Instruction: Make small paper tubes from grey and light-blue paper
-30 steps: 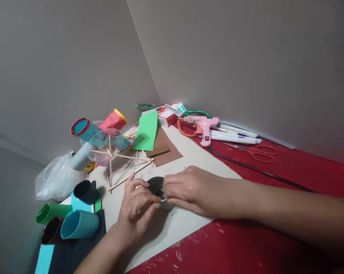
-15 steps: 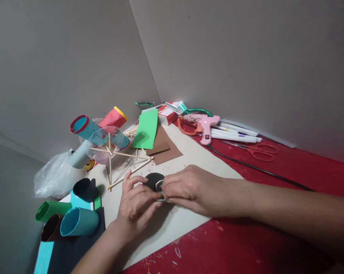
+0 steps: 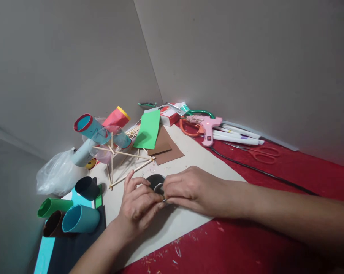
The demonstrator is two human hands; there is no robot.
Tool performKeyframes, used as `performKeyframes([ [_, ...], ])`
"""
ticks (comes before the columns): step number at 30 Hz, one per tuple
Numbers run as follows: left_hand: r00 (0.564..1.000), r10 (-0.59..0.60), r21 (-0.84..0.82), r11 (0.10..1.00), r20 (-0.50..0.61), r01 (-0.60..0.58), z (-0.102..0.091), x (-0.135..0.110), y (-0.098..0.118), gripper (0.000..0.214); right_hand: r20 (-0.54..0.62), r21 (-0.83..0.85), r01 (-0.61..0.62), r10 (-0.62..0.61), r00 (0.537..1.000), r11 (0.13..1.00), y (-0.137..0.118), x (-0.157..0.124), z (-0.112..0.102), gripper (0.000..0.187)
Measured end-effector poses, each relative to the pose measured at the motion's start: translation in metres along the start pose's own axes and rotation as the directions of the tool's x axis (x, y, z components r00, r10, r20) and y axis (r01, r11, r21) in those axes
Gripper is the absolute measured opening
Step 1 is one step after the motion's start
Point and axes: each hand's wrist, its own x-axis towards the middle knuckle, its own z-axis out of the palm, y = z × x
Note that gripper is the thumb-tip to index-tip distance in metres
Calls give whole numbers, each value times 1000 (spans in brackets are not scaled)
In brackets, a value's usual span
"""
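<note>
Both my hands meet over a small black paper roll (image 3: 155, 182) on a beige board (image 3: 189, 160). My left hand (image 3: 139, 205) has its fingers curled and pinches the roll's near edge. My right hand (image 3: 189, 189) is closed on the roll from the right, fingertips touching my left hand's. Most of the roll is hidden by my fingers. Just beyond the hands stands a frame of thin wooden sticks (image 3: 123, 163).
Paper rolls in teal (image 3: 80, 219), green (image 3: 50, 207) and black (image 3: 87, 187) lie at the left by a plastic bag (image 3: 56, 173). Green paper (image 3: 147, 129) on brown sheets, a pink glue gun (image 3: 207, 127), its black cord (image 3: 260, 171), glue sticks and orange scissors (image 3: 260, 152) lie behind, on red cloth.
My hands stay together on the black roll, with only small shifts of the fingers. The view has drifted slightly.
</note>
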Motion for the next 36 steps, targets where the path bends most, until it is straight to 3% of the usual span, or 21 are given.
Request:
performKeyframes([
  [5, 1000, -19, 15, 1000, -25, 19, 0, -5, -10, 21, 13, 69, -9, 8, 1000, 998, 2, 1, -7, 20],
  [12, 1000, -18, -66, 998, -6, 18, -4, -1, -6, 9, 44, 32, -56, 55, 998, 998, 3, 0, -10, 16],
  [21, 999, -29, -19, 999, -29, 29, -2, -1, -2, 6, 33, -3, -43, 43, 999, 999, 2, 1, -8, 18],
  [29, 993, -84, -108, 990, 86, 93, -6, 3, 4, 11, 42, 18, -45, 44, 998, 999, 2, 0, -5, 18],
  [36, 990, -108, -154, 980, 93, 122, -3, 1, 5, 13, -1, 112, -12, 12, 1000, 994, 4, -1, 2, 16],
])
